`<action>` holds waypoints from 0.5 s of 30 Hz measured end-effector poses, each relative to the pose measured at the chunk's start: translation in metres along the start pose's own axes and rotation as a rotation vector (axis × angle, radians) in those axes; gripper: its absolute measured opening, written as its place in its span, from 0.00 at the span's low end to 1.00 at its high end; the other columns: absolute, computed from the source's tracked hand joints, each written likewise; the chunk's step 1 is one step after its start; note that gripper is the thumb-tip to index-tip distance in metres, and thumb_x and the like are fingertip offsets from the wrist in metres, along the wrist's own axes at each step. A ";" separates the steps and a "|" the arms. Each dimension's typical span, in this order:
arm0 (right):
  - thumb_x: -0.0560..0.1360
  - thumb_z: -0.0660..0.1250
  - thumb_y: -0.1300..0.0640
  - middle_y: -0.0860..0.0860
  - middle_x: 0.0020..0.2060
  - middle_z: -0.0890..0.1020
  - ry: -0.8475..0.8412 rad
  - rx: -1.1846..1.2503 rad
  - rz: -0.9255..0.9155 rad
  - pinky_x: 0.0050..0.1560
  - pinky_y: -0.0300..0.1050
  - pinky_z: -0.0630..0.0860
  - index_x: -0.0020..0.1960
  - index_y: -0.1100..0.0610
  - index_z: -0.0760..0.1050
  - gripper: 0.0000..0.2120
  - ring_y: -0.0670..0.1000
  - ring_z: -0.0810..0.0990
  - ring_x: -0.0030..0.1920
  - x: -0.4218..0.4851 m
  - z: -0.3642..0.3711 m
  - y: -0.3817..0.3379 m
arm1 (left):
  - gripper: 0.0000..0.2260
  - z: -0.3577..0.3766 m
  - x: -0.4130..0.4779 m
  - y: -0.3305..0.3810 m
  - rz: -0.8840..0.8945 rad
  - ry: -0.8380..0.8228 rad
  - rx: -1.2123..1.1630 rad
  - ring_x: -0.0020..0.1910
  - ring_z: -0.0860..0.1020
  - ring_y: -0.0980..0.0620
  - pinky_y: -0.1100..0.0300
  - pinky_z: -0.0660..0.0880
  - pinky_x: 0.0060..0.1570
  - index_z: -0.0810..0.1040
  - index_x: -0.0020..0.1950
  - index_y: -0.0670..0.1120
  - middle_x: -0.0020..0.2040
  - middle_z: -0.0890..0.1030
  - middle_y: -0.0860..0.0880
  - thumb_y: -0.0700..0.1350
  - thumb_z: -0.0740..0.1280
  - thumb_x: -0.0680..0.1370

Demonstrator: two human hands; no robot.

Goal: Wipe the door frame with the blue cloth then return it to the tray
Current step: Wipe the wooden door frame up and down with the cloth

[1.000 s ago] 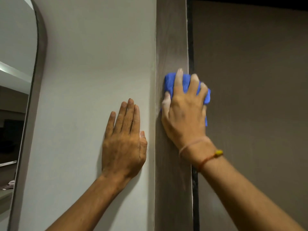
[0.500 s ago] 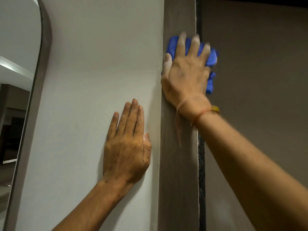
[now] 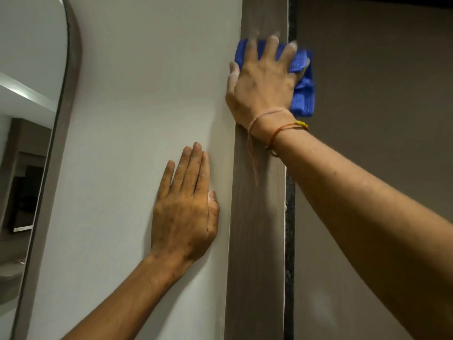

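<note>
A brown wood-grain door frame [image 3: 257, 229] runs top to bottom through the middle of the view. My right hand [image 3: 263, 84] presses a folded blue cloth [image 3: 302, 94] flat against the frame's upper part, fingers spread over it; the cloth sticks out past the frame's right edge. Lower down, my left hand [image 3: 187, 212] lies flat and open on the white wall [image 3: 137, 119] just left of the frame. No tray is in view.
The brown door [image 3: 372, 119] fills the right side, with a dark gap between it and the frame. A tall arched mirror with a brown rim [image 3: 51, 168] hangs on the wall at the far left.
My right hand slid the cloth up the frame from mid height to its upper part, then dropped slightly. My left hand stayed flat on the wall.
</note>
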State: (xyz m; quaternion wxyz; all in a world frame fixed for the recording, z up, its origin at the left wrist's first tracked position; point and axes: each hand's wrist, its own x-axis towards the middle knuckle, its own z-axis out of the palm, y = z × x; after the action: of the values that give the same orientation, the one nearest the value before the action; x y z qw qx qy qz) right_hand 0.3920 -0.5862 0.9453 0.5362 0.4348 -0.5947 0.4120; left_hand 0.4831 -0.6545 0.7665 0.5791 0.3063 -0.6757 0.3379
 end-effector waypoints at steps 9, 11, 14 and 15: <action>0.77 0.55 0.46 0.62 0.74 0.58 0.016 0.055 -0.059 0.69 0.74 0.53 0.75 0.56 0.53 0.31 0.67 0.52 0.74 -0.089 0.011 -0.004 | 0.26 -0.005 0.004 -0.001 -0.006 -0.037 -0.038 0.76 0.52 0.44 0.45 0.51 0.75 0.53 0.75 0.38 0.76 0.56 0.39 0.48 0.47 0.78; 0.76 0.55 0.45 0.61 0.74 0.61 -0.016 0.080 -0.061 0.69 0.73 0.53 0.75 0.55 0.56 0.30 0.67 0.54 0.74 -0.142 0.010 0.000 | 0.27 -0.004 0.007 -0.003 -0.003 -0.039 -0.021 0.76 0.50 0.45 0.47 0.48 0.75 0.52 0.75 0.39 0.77 0.53 0.40 0.49 0.45 0.79; 0.76 0.54 0.43 0.60 0.73 0.63 -0.074 0.045 -0.052 0.69 0.73 0.56 0.74 0.55 0.58 0.29 0.66 0.57 0.74 -0.173 0.012 0.004 | 0.28 -0.004 0.017 -0.012 -0.008 -0.048 -0.002 0.77 0.45 0.48 0.48 0.44 0.75 0.46 0.76 0.41 0.78 0.48 0.42 0.51 0.44 0.78; 0.76 0.55 0.43 0.60 0.73 0.64 -0.074 0.041 -0.055 0.68 0.73 0.56 0.74 0.54 0.58 0.29 0.66 0.57 0.73 -0.166 0.012 0.005 | 0.28 -0.003 0.022 -0.016 -0.009 -0.051 0.001 0.77 0.43 0.49 0.48 0.43 0.75 0.44 0.76 0.42 0.78 0.46 0.43 0.52 0.43 0.78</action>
State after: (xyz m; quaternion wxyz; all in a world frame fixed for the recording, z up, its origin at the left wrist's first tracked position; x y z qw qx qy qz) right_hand 0.3911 -0.5841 0.7787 0.5160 0.4769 -0.5932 0.3929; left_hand 0.4946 -0.6613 0.7901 0.5631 0.3183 -0.6885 0.3278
